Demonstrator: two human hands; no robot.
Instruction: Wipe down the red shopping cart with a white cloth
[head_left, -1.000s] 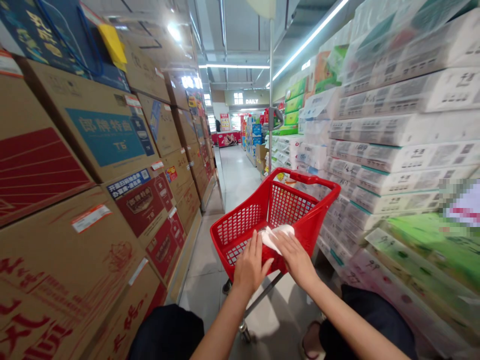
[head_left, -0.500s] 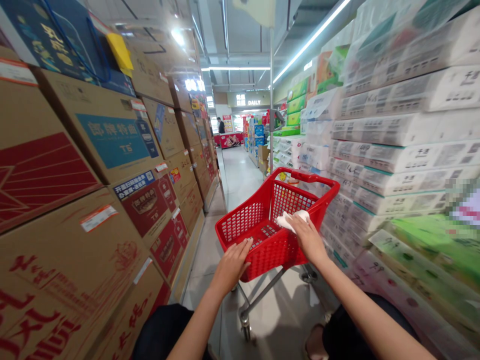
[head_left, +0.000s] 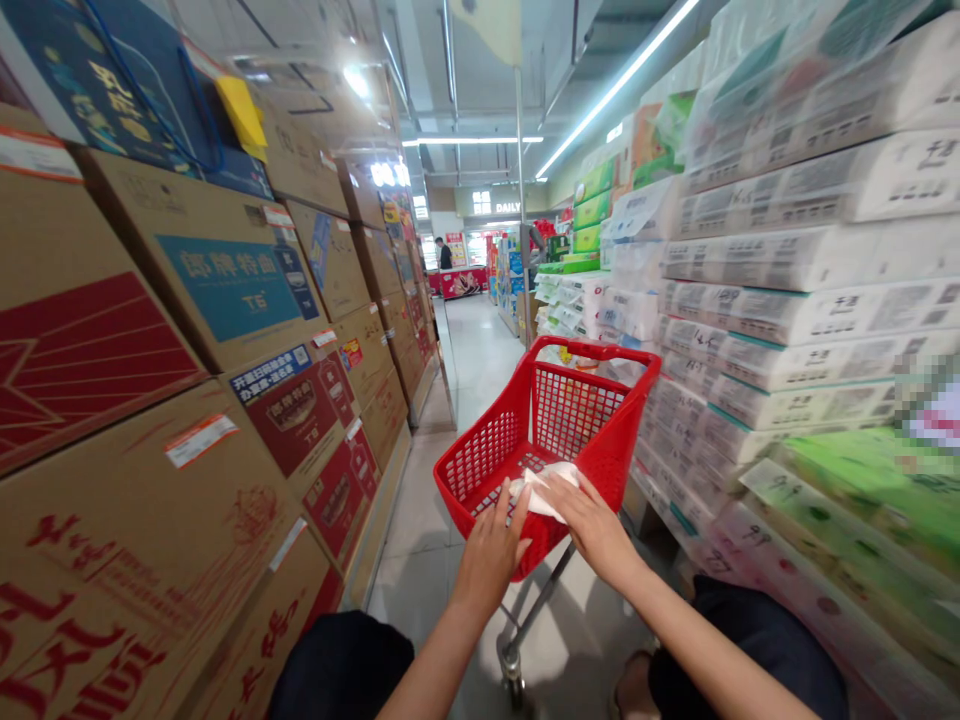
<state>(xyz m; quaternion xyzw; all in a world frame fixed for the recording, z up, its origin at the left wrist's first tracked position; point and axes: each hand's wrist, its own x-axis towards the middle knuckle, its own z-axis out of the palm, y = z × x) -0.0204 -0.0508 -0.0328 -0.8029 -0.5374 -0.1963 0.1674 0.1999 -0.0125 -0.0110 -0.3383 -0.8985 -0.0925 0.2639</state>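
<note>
A red plastic shopping cart (head_left: pixel 600 420) on a grey metal frame stands turned in front of me, its basket showing nothing inside. My left hand (head_left: pixel 491 550) grips the cart's near rim, fingers over the edge and thumb on the outer side. Just to its right, my right hand (head_left: pixel 596 525) presses a crumpled white cloth (head_left: pixel 551 490) onto the same rim. The cloth lies over the edge, close to my left fingertips. Part of it is hidden under my right fingers.
Stacked cardboard boxes (head_left: pixel 217 290) line the left side of the aisle. On the right are piles of white paper packs (head_left: pixel 810 300) and green packs (head_left: pixel 862 460). A caster (head_left: pixel 514 690) rests on the tiled floor (head_left: pixel 480 350). A person (head_left: pixel 444 253) is far ahead.
My right hand has slid the cloth leftward and nearer along the rim, towards my left hand. My left hand has shifted slightly right, and the cart has turned a little.
</note>
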